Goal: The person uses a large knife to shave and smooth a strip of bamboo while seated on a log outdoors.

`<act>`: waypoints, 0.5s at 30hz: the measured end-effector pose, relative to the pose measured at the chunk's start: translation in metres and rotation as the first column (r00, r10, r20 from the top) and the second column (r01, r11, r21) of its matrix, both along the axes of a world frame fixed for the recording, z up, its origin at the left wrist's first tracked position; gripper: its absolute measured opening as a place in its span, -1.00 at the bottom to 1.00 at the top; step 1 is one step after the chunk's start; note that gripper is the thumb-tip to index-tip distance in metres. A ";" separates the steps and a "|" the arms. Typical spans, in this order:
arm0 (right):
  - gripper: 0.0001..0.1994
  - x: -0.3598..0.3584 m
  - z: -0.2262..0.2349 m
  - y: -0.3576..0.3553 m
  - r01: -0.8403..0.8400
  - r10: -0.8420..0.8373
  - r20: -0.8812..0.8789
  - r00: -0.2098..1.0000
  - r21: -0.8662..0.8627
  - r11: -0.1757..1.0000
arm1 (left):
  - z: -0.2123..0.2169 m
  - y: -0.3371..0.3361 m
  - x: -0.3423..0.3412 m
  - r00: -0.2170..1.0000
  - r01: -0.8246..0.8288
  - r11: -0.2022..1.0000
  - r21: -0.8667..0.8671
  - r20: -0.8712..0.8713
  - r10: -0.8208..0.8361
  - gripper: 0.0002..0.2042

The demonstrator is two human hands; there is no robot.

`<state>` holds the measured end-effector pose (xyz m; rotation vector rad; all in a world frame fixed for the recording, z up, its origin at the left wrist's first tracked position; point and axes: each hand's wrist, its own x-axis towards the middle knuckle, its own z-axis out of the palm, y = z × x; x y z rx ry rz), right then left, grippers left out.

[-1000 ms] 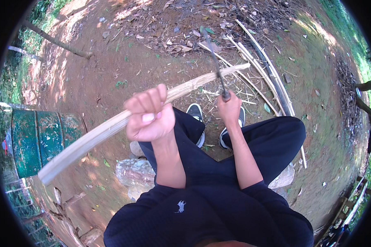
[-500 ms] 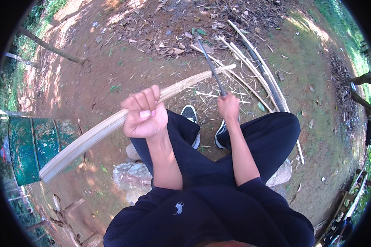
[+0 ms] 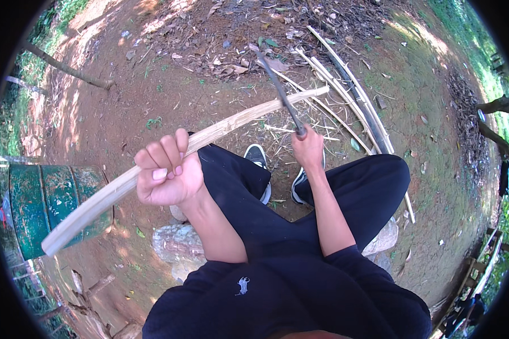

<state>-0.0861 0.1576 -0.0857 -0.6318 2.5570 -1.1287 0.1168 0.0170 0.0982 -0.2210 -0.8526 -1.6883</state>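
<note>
- The fingers (image 3: 163, 155) of the left hand (image 3: 167, 176) are curled tight round a long pale bamboo strip (image 3: 232, 125), thumb pressed across the front of them; the fingers of the right hand (image 3: 308, 150) are closed round the handle of a dark knife (image 3: 280, 93).
- A green metal drum (image 3: 34, 198) lies at the far left, its side rusted, behind the near end of the bamboo strip.
- The strip runs slantwise from low on the left, just in front of the drum, up through the left fist and on to its far tip above the right hand.
- A grey stone (image 3: 178, 244) sits on the bare red earth (image 3: 124, 113) under the person's seat, below the left forearm.
- Two black shoes with white edges (image 3: 257, 157) rest on the ground between the knees of the black trousers.
- The knife blade slants up and leftward from the right fist and meets the strip near its far end.
- A bundle of split bamboo slats (image 3: 350, 96) lies on the ground to the right, beyond the right knee, among dry leaves.
</note>
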 end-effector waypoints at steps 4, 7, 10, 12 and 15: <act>-0.81 -0.012 -0.003 0.000 0.041 -0.041 -0.066 0.997 0.003 0.999 | 0.004 -0.002 0.011 0.992 0.087 0.996 0.005 -0.094 -0.086 -0.81; -0.76 -0.030 -0.032 0.012 0.196 -0.196 -0.013 0.980 0.154 0.969 | 0.005 -0.002 0.005 0.997 0.069 0.998 -0.013 -0.027 -0.069 -0.79; -0.72 -0.031 -0.025 0.014 0.188 -0.184 -0.039 0.982 0.223 0.956 | 0.010 0.003 0.008 1.000 0.013 1.000 -0.009 -0.004 -0.013 -0.79; -0.71 -0.028 -0.020 0.012 0.208 -0.207 -0.028 0.978 0.191 0.959 | 0.012 -0.004 0.014 0.999 0.038 0.999 -0.015 -0.033 -0.039 -0.79; -0.78 -0.014 -0.012 0.002 0.096 -0.095 0.015 0.995 -0.042 0.995 | 0.008 -0.004 0.016 0.999 0.015 1.000 0.028 -0.047 -0.013 -0.79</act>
